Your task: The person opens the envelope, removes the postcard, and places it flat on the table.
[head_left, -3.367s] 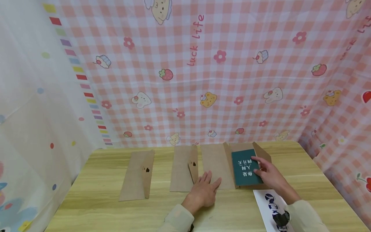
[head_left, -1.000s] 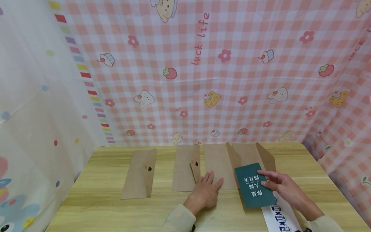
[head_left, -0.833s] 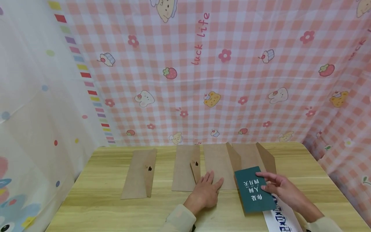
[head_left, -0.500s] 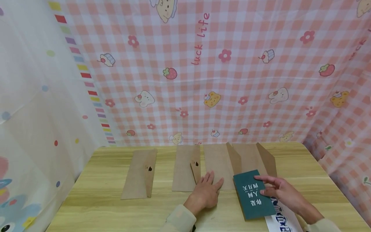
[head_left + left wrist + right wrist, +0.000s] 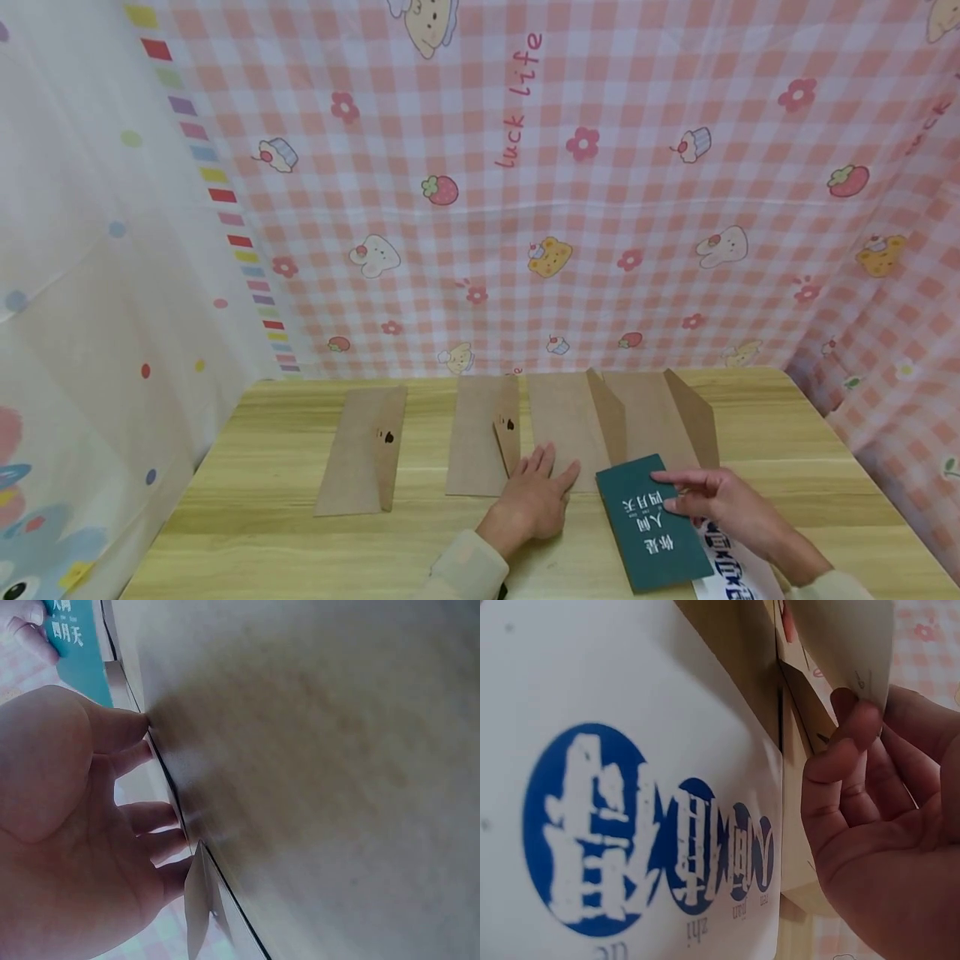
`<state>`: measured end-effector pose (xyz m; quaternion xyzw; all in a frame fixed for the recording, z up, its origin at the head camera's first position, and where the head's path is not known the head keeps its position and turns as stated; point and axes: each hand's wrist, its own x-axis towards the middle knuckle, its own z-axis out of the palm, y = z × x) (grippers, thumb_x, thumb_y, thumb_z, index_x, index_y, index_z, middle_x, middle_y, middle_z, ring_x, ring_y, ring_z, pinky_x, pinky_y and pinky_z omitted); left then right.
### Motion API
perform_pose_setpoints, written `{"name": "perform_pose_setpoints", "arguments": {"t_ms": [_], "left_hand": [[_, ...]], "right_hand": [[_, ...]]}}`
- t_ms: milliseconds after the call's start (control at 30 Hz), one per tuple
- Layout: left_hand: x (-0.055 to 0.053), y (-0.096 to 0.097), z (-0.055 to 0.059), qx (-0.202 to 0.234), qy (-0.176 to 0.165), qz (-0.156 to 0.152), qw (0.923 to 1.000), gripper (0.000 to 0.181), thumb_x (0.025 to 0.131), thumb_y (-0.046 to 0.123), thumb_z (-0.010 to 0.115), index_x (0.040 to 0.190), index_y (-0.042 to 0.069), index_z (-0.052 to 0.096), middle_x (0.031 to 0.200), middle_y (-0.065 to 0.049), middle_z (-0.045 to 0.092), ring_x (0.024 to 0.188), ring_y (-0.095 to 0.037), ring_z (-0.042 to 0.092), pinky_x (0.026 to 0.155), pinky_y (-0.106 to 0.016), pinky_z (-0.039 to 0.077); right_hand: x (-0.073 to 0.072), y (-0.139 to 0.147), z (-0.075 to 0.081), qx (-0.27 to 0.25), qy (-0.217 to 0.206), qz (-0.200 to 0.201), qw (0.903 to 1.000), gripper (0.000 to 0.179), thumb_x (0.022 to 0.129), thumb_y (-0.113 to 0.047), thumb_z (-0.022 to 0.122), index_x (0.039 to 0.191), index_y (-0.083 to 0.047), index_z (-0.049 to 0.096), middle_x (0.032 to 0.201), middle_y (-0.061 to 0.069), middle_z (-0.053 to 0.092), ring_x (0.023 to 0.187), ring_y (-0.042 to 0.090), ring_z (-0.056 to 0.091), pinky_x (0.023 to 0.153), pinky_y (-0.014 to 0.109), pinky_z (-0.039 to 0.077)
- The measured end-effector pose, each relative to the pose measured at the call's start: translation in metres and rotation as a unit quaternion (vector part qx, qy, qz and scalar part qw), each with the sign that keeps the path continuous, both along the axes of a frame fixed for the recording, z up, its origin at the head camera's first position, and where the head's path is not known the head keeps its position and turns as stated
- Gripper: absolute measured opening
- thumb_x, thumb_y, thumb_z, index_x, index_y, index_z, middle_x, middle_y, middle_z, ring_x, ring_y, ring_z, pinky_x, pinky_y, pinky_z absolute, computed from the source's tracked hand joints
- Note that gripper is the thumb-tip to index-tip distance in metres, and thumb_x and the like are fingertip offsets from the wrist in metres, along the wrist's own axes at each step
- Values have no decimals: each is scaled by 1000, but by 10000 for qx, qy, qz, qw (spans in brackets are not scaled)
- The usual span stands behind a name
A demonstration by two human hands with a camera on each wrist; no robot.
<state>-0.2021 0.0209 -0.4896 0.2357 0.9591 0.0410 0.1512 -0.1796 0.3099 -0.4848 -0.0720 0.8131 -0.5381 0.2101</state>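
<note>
In the head view my right hand (image 5: 723, 504) pinches a dark green card (image 5: 648, 533) with white Chinese characters by its right edge. The pale back of this card (image 5: 847, 645) shows between thumb and fingers in the right wrist view. Beneath it lies a white card (image 5: 630, 660) printed with blue ovals, partly covered. My left hand (image 5: 532, 500) lies palm down with fingers spread, its fingertips on the near end of a brown paper envelope (image 5: 562, 417). Just behind the green card is another brown envelope (image 5: 641, 412) with its flap raised.
Further left on the wooden table (image 5: 247, 467) lie two more envelopes: one with its flap partly lifted (image 5: 474, 433) beside my left hand, and one with its flap folded over (image 5: 348, 458). A pink checked cloth (image 5: 487, 208) hangs along the table's back edge.
The green card has come off the rightmost envelope and moved toward me in my right hand, lately drifting slightly left. My left hand has stayed in place.
</note>
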Motion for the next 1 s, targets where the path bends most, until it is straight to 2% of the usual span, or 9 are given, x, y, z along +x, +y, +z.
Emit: {"name": "perform_pose_setpoints", "arguments": {"t_ms": [167, 267, 567, 800, 1000], "left_hand": [[0, 1, 0, 16, -16, 10, 10000, 51, 106, 32, 41, 156, 37, 30, 165, -6, 19, 152, -23, 16, 121, -42, 22], [1, 2, 0, 33, -29, 18, 10000, 51, 106, 32, 41, 156, 38, 30, 165, -6, 19, 152, -23, 17, 121, -42, 21], [1, 2, -2, 23, -73, 86, 9999, 51, 106, 33, 41, 156, 38, 30, 165, -5, 19, 153, -23, 16, 121, -42, 21], [0, 2, -2, -6, -93, 108, 9999, 51, 106, 33, 41, 156, 38, 30, 165, -5, 19, 152, -23, 17, 121, -41, 21], [0, 3, -2, -96, -51, 69, 9999, 52, 106, 33, 41, 156, 38, 30, 165, -6, 20, 152, -22, 17, 121, -41, 21]], "right_hand": [[2, -3, -3, 140, 44, -9, 9999, 50, 90, -20, 72, 134, 0, 60, 109, 16, 62, 92, 23, 57, 71, 28, 47], [3, -4, -5, 81, 131, 87, 9998, 48, 90, -17, 72, 132, 2, 60, 101, 13, 62, 85, 22, 60, 65, 27, 49], [7, -11, -8, 231, 454, 285, 9983, 51, 85, -10, 76, 132, 1, 60, 96, 11, 54, 71, 18, 55, 57, 25, 49], [7, -16, -11, 229, 640, 662, 9955, 46, 88, -7, 73, 131, 0, 61, 92, 9, 53, 62, 11, 53, 49, 23, 46], [8, -17, -13, 91, 972, 967, 9905, 39, 90, -5, 69, 126, 6, 60, 86, 6, 55, 55, 3, 49, 44, 19, 42]]}}
